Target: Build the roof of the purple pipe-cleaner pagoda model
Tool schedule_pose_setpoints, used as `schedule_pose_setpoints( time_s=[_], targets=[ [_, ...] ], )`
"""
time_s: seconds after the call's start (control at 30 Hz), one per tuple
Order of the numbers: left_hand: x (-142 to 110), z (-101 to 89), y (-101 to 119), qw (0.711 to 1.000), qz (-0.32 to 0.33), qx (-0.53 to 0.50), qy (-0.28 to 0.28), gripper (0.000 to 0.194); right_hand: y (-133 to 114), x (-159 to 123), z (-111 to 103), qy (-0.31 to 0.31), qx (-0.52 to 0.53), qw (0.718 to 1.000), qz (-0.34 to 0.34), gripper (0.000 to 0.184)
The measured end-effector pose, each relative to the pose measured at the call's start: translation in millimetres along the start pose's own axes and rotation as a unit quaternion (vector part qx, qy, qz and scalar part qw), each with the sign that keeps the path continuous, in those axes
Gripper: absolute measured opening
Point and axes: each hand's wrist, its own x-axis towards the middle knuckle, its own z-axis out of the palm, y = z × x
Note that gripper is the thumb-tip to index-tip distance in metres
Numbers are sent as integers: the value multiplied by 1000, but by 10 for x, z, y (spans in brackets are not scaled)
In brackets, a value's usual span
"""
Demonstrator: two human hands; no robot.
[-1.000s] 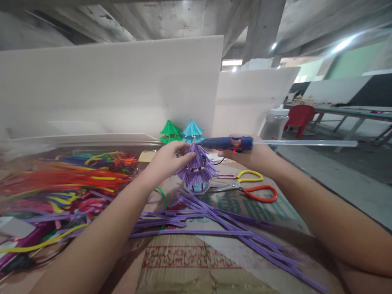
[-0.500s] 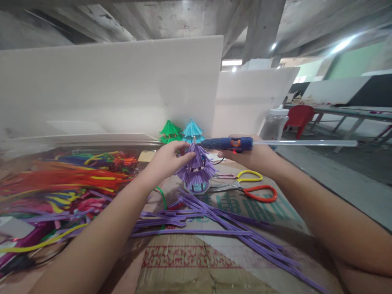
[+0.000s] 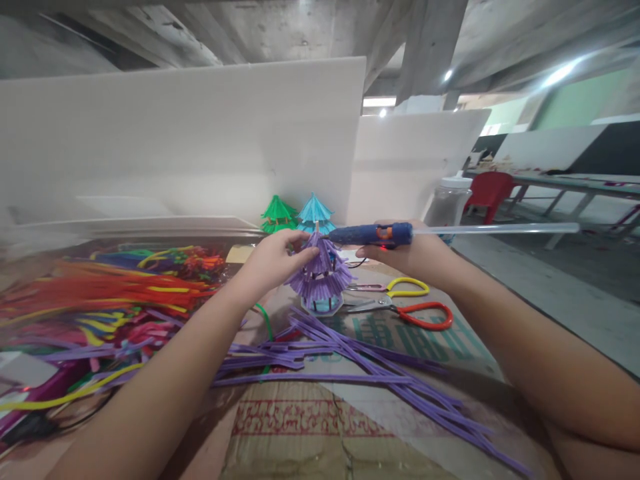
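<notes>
The left hand [image 3: 273, 260] pinches the fuzzy, tiered purple pagoda [image 3: 323, 283], upright on cardboard [image 3: 295, 460], near its peak; the right hand [image 3: 420, 257] grips a blue glue gun [image 3: 367, 235], a translucent rod [image 3: 500, 229] jutting from its back. Beyond stands a clear, white-lidded jar [image 3: 447, 200], contents indistinct. Fuzzy purple stems [image 3: 360, 350] lie strewn in front, straight and slender.

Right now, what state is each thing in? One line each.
Purple tower: upright, roof held by left hand.
Glue gun: in right hand, red light lit.
Glue stick: sticking out of the gun's rear.
Green tower: upright, partly hidden.
Blue tower: upright, partly hidden.
Scissors: lying down; open or shut unclear.
Purple strips: loose, crossing.
Bottle: upright, lid on.
</notes>
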Motion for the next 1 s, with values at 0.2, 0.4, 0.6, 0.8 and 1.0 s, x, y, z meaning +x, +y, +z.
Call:
schedule_pose_setpoints(
  time_s=[0.2,0.4,0.6,0.8,1.0],
  targets=[
    [2,-9,15,1000,-4,7,-2,42,-5,4,6,5,-34,999,6,40],
    [1,-21,41,1000,-23,11,-2,41,-38,5,-3,-2,-45,999,14,37],
    [12,-24,36,1000,-23,17,-2,42,-53,2,-11,-4,-60,998,13,39],
    [14,-15,18,999,-33,25,0,43,-85,-6,-20,-18,-57,998,15,37],
    [9,-21,4,999,-26,26,6,41,-41,5,-2,-16,-60,998,11,38]
  ],
)
